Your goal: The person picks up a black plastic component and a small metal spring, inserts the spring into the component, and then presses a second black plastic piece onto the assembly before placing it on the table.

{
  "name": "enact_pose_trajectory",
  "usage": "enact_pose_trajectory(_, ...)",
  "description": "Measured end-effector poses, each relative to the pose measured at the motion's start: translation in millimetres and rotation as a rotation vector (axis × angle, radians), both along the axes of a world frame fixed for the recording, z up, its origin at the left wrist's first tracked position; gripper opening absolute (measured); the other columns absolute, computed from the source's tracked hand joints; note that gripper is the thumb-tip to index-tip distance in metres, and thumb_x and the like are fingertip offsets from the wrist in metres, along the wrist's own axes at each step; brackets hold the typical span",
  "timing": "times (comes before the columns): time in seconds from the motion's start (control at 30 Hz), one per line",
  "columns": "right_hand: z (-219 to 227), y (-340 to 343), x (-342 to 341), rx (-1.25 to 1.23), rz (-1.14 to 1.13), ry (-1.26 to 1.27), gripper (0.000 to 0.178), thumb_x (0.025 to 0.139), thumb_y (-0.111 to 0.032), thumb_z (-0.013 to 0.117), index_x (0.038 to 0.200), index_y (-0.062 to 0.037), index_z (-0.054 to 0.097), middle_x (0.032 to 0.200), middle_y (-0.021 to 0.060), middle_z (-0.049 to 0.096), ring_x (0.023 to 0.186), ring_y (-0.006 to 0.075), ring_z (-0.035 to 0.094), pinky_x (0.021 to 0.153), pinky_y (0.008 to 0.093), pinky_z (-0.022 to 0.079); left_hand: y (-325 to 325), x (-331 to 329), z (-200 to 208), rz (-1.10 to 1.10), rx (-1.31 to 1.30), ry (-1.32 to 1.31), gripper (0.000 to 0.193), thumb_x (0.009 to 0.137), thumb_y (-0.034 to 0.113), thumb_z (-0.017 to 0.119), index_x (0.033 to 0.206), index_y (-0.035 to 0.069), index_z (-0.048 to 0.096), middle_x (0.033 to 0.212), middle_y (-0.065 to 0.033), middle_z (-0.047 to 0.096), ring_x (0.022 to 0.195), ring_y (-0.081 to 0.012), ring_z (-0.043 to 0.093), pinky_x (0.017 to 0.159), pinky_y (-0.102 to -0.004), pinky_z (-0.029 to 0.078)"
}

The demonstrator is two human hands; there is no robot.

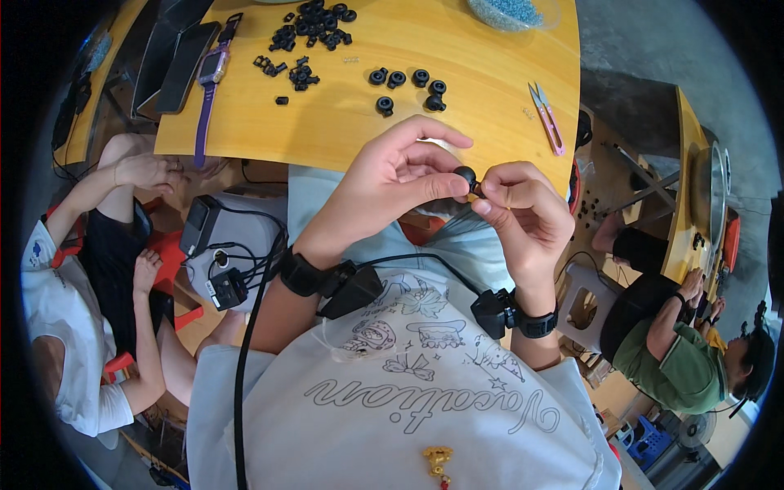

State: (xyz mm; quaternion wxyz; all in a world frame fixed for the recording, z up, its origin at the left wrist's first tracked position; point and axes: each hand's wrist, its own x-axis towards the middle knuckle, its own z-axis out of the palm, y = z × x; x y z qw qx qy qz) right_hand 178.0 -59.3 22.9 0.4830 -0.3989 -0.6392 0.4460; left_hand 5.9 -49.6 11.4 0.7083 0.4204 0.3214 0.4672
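Just off the table's front edge, my two hands meet around a small black rounded part (466, 175). My left hand (408, 170) pinches it between thumb and fingers. Thumb and fingertips of my right hand (523, 200) close on its lower right end, where a small black piece shows; whether that is a separate piece I cannot tell. Beyond my hands on the yellow table (482, 90) lie several black round parts with ring-shaped tops (396, 79). Farther left are a group of small black pieces (303, 75) and a larger black pile (314, 24).
Pink-handled thread snips (549, 122) lie near the right edge. A bowl of blue beads (513, 12) stands at the back. Left are a purple-strapped watch (214, 69) and a dark tablet-like object (186, 69). People sit at left (73, 327) and right (670, 359). A black cable (245, 367) hangs beside me.
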Motion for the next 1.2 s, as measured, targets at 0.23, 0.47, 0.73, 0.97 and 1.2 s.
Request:
enact_pose_trajectory(0.23,-3,0,-2,0.075,-0.095,-0.003,0.016,0.063,0.017,0.058,0.072,0.0042,0.053,0.079,0.0109,0.058,0.072,0.0179,0.056,0.066,0.0262,0.046,-1,3,-2,-0.076,0.021,0.006,0.027,0.085,0.004,0.051,0.11,-0.004,0.053,0.095,-0.0071,0.06,0.081,-0.0099,0.056,0.075,-0.0218,0.045)
enact_pose_trajectory(0.47,-8,0,-3,0.064,-0.123,0.052,0.016,0.064,0.016,0.059,0.073,0.0042,0.052,0.079,0.0105,0.058,0.073,0.0175,0.055,0.067,0.0265,0.045,-5,8,5,-0.043,0.01,0.129,0.029,0.086,0.006,0.051,0.113,-0.004,0.053,0.094,-0.0061,0.06,0.08,-0.0083,0.056,0.073,-0.02,0.044)
enact_pose_trajectory(0.73,-15,-3,-11,0.078,-0.188,0.041,0.016,0.066,0.015,0.059,0.074,0.0026,0.054,0.078,0.0102,0.058,0.072,0.0178,0.056,0.066,0.0264,0.046,-11,16,-1,-0.005,-0.017,0.132,0.035,0.084,0.003,0.054,0.118,-0.004,0.047,0.097,-0.006,0.058,0.083,-0.0082,0.055,0.075,-0.0202,0.045)
enact_pose_trajectory(0.97,-17,-4,-13,0.103,-0.239,-0.071,0.014,0.067,0.011,0.061,0.077,0.0021,0.059,0.079,0.0105,0.06,0.074,0.0188,0.059,0.067,0.0263,0.047,-10,20,-2,-0.006,-0.003,0.164,0.035,0.083,0.001,0.056,0.116,-0.005,0.045,0.098,-0.0063,0.056,0.088,-0.0083,0.053,0.077,-0.0196,0.044)
enact_pose_trajectory(1.2,-14,-5,-12,-0.026,-0.165,-0.011,0.02,0.069,0.011,0.061,0.087,0.0021,0.062,0.083,0.0107,0.061,0.079,0.0179,0.058,0.071,0.0267,0.048,-9,15,-3,0.01,0.061,0.333,0.031,0.084,0.005,0.055,0.113,-0.004,0.047,0.098,-0.0062,0.056,0.087,-0.0078,0.053,0.076,-0.0204,0.044)
